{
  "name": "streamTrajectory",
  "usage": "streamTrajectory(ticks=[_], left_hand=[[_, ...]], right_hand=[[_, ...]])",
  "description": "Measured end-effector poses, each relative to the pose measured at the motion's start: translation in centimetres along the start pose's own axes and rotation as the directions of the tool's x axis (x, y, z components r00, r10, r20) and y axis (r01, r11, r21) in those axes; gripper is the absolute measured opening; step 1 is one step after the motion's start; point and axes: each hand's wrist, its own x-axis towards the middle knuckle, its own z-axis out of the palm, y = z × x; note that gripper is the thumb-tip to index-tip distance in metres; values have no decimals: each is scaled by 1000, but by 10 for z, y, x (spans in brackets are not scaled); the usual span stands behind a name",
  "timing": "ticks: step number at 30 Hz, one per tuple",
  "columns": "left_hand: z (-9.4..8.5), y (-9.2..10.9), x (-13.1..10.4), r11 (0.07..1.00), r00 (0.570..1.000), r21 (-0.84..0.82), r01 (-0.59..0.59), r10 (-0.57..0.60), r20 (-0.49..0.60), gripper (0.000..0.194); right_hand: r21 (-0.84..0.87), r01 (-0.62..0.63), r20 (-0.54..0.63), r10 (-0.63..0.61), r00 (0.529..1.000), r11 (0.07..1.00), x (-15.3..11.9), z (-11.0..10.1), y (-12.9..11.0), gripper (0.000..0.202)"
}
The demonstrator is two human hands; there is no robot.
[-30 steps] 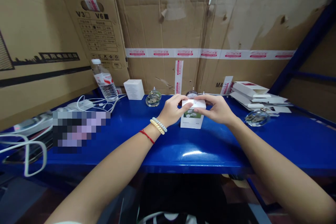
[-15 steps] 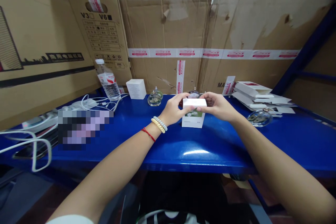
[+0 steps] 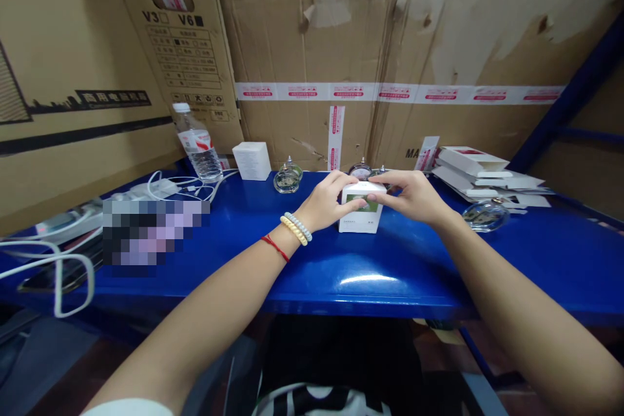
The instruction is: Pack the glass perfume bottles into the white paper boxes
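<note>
A small white carton [image 3: 358, 224] with a green picture on its front stands upright on the blue shelf top. My left hand [image 3: 327, 203] grips its left side, thumb across the front and fingers at the top edge. From the right, my right hand [image 3: 408, 195] holds the same carton, its thumb on the front and fingers along the top. The carton's lid looks closed down. Behind it, partly hidden by my hands, stand glass perfume bottles [image 3: 361, 170]. Another glass bottle [image 3: 287, 177] is to the left of my left hand, and one more bottle [image 3: 486, 214] lies beside my right forearm.
Flattened white cartons [image 3: 475, 172] are stacked at the back right. A white box [image 3: 252, 161] and a water bottle [image 3: 199, 146] stand at the back left. White cables [image 3: 75, 259] and a power strip [image 3: 73, 216] lie left. Cardboard [image 3: 302, 45] walls the back.
The carton's raised lid flap has gone down, so its top now looks flat. My fingers have flattened slightly along the top edge. The view has tilted a little.
</note>
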Motion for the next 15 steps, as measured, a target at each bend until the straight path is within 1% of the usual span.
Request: streamTrajectory(ticks=[2, 4, 6, 8, 10, 12, 13, 15], left_hand=[[0, 1, 1, 1000, 1000, -13, 15, -15, 7, 34], [-2, 1, 3, 999, 999, -36, 39, -39, 19, 32], [-6, -1, 7, 996, 996, -56, 65, -62, 63, 28], [-16, -4, 10, 996, 988, -51, 79, -72, 136, 27], [-35, -8, 12, 996, 971, -13, 88, -83, 225, 27], [-61, -15, 9, 991, 938, 51, 126, -136, 318, 29], [-77, -19, 5, 982, 916, 89, 167, -188, 354, 32], [-112, -31, -5, 957, 872, 192, 220, -281, 401, 39]], right_hand=[[-19, 7, -12, -7, 1000, 1000, 0, 0, 2, 39], [59, -36, 11, 36, 999, 998, -2, 1, 4, 43], [195, -99, 86, 84, 993, 976, -3, 3, 6, 50], [306, -144, 179, 92, 980, 941, -5, 10, 5, 63], [336, -138, 254, 51, 966, 932, -7, 19, 1, 78], [291, -99, 307, 5, 952, 952, -8, 28, -5, 91], [256, -77, 327, -11, 945, 964, -8, 32, -8, 93], [187, -40, 341, -27, 940, 982, -8, 36, -10, 90]])
